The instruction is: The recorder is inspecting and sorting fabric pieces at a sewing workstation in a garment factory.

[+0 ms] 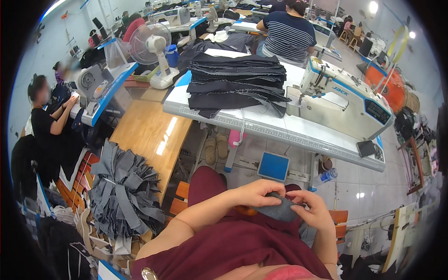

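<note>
Above my lap, a small piece of dark grey denim cloth is stretched between my two hands. My left hand pinches its upper edge between thumb and fingers. Its right edge is gripped by my right hand, with thumb and fingertips close together. Part of the cloth is hidden behind my fingers. Beyond my knees, a white sewing machine stands on a table, and a layered stack of dark fabric pieces lies to its left.
To my left, a big bundle of grey denim strips sits beside a wooden table. A fan stands farther back. Under the sewing table are a blue pedal plate and a bottle. Other people work at nearby machines.
</note>
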Motion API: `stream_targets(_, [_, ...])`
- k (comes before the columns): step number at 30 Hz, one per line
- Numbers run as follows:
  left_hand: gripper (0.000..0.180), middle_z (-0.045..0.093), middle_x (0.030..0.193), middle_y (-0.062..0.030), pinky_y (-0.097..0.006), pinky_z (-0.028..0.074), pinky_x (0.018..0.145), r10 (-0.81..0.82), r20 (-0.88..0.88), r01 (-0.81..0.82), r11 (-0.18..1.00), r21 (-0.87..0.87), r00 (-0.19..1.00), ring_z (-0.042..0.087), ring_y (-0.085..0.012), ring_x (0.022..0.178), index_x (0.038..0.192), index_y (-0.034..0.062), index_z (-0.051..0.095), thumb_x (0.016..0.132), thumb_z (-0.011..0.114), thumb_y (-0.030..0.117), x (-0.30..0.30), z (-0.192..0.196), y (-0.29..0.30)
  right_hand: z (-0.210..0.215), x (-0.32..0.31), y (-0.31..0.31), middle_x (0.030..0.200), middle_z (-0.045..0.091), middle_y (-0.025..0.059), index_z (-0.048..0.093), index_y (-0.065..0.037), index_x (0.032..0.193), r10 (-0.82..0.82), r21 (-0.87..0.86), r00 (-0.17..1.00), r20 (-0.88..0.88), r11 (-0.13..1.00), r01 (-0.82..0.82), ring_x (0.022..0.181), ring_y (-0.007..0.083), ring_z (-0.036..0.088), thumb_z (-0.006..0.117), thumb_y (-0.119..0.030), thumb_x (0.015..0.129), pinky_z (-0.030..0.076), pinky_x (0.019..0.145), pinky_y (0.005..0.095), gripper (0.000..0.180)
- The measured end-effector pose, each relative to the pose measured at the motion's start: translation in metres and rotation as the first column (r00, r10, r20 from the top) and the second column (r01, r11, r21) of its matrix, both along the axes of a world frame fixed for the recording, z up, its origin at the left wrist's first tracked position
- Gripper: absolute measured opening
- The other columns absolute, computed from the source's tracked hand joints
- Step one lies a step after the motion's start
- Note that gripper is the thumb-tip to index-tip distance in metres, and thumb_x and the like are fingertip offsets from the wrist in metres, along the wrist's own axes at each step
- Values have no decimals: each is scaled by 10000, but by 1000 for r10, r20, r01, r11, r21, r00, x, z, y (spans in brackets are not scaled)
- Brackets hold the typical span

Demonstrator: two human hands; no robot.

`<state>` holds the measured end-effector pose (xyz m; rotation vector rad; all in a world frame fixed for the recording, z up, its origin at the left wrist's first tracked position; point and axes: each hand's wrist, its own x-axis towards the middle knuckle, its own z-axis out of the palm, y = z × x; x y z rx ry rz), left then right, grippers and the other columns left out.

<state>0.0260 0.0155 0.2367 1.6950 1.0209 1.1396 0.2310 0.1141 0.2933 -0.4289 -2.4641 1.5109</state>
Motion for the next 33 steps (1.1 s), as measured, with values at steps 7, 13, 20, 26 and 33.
stream_targets(7, [258, 553, 941, -88, -301, 431, 807, 201, 202, -219, 973, 68, 958, 542, -181, 885, 1001, 14, 514, 784, 616, 109, 20, -5, -9, -19, -15, -1, 741, 586, 38, 602, -15, 978, -107, 50, 988, -113, 992, 113, 663, 89, 519, 592, 33, 768, 414, 624, 218, 216])
stream_targets(13, [293, 544, 907, -56, -309, 432, 779, 252, 277, -304, 939, 162, 927, 527, -177, 875, 953, 35, 519, 694, 637, 102, 19, 11, -16, -23, -22, 13, 834, 513, 20, 536, -3, 1031, 4, 65, 969, -246, 998, 12, 723, 84, 459, 510, 14, 840, 362, 665, 204, 194])
stream_targets(20, [264, 529, 889, -34, -313, 410, 789, 410, 307, -457, 884, 98, 859, 511, -171, 882, 894, 51, 534, 666, 651, 111, 10, 20, -35, -12, -55, 22, 730, 424, -9, 468, -8, 1166, 131, 115, 954, -269, 988, -103, 679, 63, 378, 483, -7, 870, 300, 643, 190, 296])
stream_targets(26, [287, 534, 864, -44, -309, 395, 708, 512, 359, -573, 815, 84, 781, 512, -185, 818, 833, 56, 510, 632, 682, 169, 20, 22, -36, -4, -53, 23, 763, 494, 3, 539, 9, 1093, 207, 153, 939, -274, 974, -169, 658, 77, 424, 555, -10, 883, 349, 611, 166, 212])
stream_targets(33, [307, 518, 872, -97, -309, 407, 736, 458, 228, -480, 876, 49, 859, 513, -218, 841, 861, 29, 549, 648, 701, 188, 21, 19, -37, 1, -49, 23, 793, 503, 16, 557, -1, 1055, 318, 341, 909, -268, 914, -220, 654, 92, 434, 567, -27, 880, 365, 597, 193, 177])
